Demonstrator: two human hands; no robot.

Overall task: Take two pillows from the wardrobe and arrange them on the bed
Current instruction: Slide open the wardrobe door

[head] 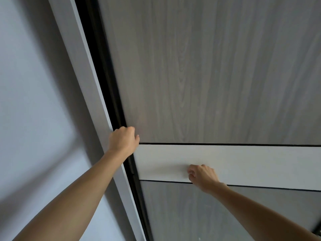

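Note:
A tall wardrobe door [199, 75] of grey wood grain fills most of the view, crossed by a white horizontal band [251, 164]. My left hand [123, 141] curls over the door's left edge, fingers hooked into the dark gap [102, 66] beside it. My right hand [203, 177] rests against the white band with its fingers curled and nothing in them. No pillows or bed show in this view; the wardrobe's inside is hidden.
A pale grey frame strip [86, 70] runs along the left of the dark gap. Beyond it is a plain light wall [29, 101]. A small dark object [317, 231] peeks in at the bottom right corner.

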